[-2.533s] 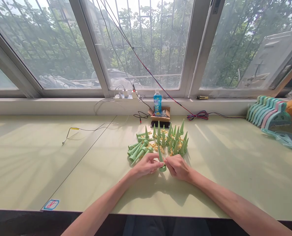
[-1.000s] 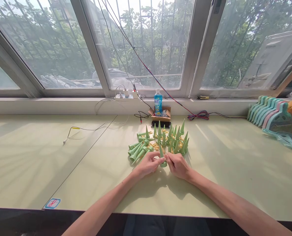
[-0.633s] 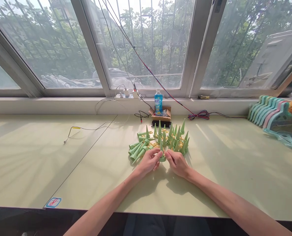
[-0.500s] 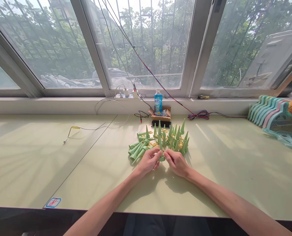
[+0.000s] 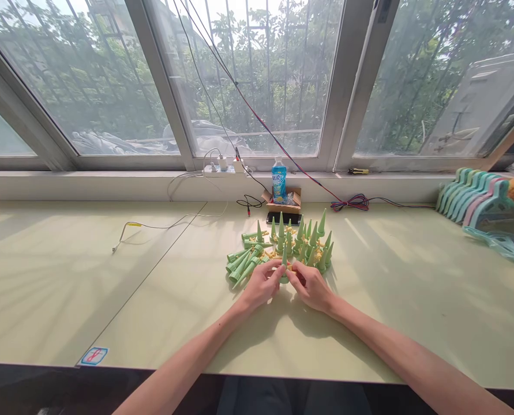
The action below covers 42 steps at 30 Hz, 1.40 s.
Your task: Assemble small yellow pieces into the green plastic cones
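In front of the pile, my left hand (image 5: 263, 282) is closed around the base of a green plant watering spike (image 5: 284, 253), which stands upright with its point up. My right hand (image 5: 311, 283) pinches a small yellow valve (image 5: 289, 267) at that spike's side; the fingertips partly cover it. Just beyond my hands is a group of similar green spikes (image 5: 281, 229), several upright with yellow valves among them. To the left, more green spikes (image 5: 240, 265) lie on their sides.
A black phone (image 5: 285, 218) lies behind the spikes, near a small cardboard box (image 5: 295, 204) and a blue-labelled bottle (image 5: 278, 181). Coiled cable (image 5: 351, 202) and a row of pastel hangers (image 5: 477, 199) are on the right. A thin cable (image 5: 165, 226) crosses the table (image 5: 174, 311) at left.
The held spike has dropped slightly, and its tip is a little lower. My right fingers have shifted slightly against its side, where the yellow valve now shows. The pile is unchanged.
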Tool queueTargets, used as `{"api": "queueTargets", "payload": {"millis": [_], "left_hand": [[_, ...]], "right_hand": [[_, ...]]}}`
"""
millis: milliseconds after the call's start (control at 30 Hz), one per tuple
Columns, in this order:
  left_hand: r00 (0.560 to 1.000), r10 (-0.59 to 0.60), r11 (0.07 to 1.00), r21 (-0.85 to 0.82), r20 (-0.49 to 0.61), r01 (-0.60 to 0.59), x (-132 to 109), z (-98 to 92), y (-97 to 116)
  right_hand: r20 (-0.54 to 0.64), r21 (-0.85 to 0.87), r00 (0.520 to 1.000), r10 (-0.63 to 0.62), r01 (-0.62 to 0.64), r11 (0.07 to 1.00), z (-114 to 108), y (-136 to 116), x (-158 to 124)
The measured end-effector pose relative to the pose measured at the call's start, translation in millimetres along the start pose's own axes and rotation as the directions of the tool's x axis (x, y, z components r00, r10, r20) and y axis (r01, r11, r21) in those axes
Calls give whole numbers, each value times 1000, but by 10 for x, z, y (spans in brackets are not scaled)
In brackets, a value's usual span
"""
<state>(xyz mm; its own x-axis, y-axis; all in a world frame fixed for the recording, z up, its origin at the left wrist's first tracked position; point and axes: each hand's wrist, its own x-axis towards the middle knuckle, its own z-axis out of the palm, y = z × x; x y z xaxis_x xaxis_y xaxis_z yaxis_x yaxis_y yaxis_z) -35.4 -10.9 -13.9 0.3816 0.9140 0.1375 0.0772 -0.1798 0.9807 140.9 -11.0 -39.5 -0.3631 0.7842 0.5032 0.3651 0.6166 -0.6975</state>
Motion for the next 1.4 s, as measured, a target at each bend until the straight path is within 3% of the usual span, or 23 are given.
{"api": "queueTargets", "payload": {"millis": [600, 1233, 1400], "left_hand": [[1000, -17, 1000, -7, 26, 17, 7, -26, -73], [1000, -10, 998, 63, -21, 11, -3, 10, -14], [1000, -17, 999, 51, -16, 18, -7, 7, -9]], "right_hand": [[5, -98, 994, -107, 107, 989, 12, 33, -28], [-26, -137, 998, -55, 51, 989, -13, 20, -13], [-54, -148, 994, -92, 83, 986, -3, 28, -14]]}}
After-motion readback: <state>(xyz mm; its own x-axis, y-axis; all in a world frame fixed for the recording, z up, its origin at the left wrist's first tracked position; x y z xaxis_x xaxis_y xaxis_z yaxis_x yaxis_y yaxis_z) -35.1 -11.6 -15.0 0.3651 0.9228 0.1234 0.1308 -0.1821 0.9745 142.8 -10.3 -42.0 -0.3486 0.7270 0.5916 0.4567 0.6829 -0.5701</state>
